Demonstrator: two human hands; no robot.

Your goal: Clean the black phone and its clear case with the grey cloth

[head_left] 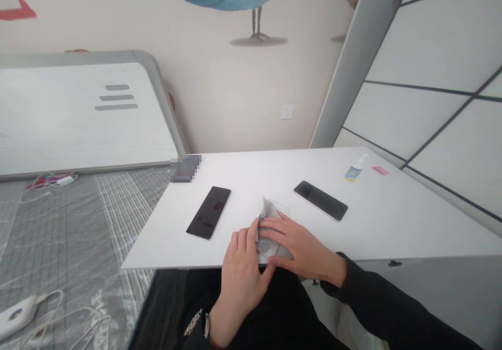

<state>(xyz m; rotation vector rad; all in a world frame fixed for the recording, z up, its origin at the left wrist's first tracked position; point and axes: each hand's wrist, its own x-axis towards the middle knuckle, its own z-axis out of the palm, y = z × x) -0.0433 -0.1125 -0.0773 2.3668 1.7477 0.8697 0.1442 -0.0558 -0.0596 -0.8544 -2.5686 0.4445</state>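
Observation:
A grey cleaning cloth (268, 215) lies crumpled at the near edge of the white table (392, 219). My left hand (241, 274) pinches its left side with fingers closed. My right hand (301, 248) lies over the cloth's right part, fingers pressed on it. A black phone (208, 212) lies face up to the left of the cloth. A second phone (320, 200) with a pinkish edge lies to the right, farther back.
A small spray bottle (355, 169) and a pink slip (380, 170) lie at the table's far right. A white cabinet (431, 93) stands on the right. A bed with a grey cover (70, 224) is on the left; cables (78, 318) and a white charger (15, 316) lie on it.

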